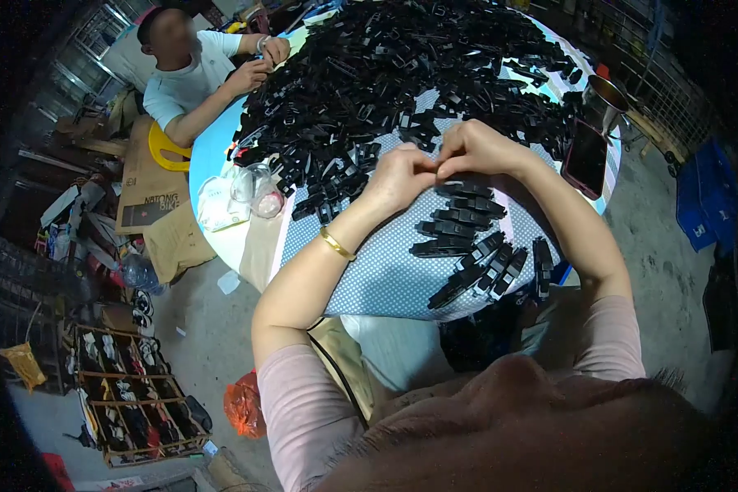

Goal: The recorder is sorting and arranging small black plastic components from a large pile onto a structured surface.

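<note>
My left hand (403, 174) and my right hand (469, 148) meet over the near part of the round table, fingertips pinched together. Whatever lies between them is too small and covered to make out. Just below the hands, several small black clip-like parts (461, 220) lie in a neat overlapping column on the dotted cloth (369, 275). Closer to the table's edge sits a second group of black parts with shiny metal bits (490, 264). One more short stack (543, 267) is beside it on the right. A large loose heap of similar black parts (361, 78) spreads beyond my hands.
A phone (586, 157) and a metal cup (607, 94) are at the table's right edge. Clear plastic containers (250, 190) stand on the left. Across the far left a co-worker (193, 82) handles something small by the heap. A blue crate (707, 195) is on the floor.
</note>
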Motion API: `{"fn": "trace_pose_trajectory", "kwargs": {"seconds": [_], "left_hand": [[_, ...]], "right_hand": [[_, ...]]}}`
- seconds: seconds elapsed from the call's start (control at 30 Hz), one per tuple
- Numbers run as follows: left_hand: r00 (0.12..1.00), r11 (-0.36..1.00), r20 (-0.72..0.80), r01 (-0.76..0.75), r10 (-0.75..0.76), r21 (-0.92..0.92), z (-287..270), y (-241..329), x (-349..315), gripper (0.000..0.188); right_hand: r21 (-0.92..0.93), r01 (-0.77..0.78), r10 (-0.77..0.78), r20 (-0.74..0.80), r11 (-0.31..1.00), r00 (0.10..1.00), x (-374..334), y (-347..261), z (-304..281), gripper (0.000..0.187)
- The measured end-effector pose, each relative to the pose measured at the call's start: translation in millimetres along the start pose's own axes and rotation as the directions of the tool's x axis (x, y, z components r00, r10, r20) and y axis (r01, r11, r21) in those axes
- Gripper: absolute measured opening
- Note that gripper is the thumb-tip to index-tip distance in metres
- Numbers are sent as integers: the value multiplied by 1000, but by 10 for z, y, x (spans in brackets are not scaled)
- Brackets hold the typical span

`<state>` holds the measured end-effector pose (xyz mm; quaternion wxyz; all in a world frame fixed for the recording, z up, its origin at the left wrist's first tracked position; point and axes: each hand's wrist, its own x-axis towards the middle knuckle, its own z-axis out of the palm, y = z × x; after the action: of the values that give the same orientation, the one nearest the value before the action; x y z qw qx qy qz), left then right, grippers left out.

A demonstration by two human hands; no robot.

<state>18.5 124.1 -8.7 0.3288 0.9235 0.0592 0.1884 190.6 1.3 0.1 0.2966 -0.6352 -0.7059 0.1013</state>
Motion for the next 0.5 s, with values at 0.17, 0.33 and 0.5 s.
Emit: {"fn": "trace_pose_trajectory", "kwargs": {"seconds": [0.17, 0.33, 0.5], "left_hand": [[938, 947, 127, -322, 322, -17, -11, -45, -8, 19], [938, 941, 84, -332, 336, -64, 36, -139, -20, 19], [979, 978, -33, -204, 203, -40, 56, -139, -18, 20]], "right_hand": [[-221, 39, -119, -362, 975, 925, 251, 37, -25, 14], [-656, 103, -238, -120, 748, 964, 724, 103, 66, 25], [-801, 167, -183, 73, 575, 980, 952, 164, 77, 14]]}}
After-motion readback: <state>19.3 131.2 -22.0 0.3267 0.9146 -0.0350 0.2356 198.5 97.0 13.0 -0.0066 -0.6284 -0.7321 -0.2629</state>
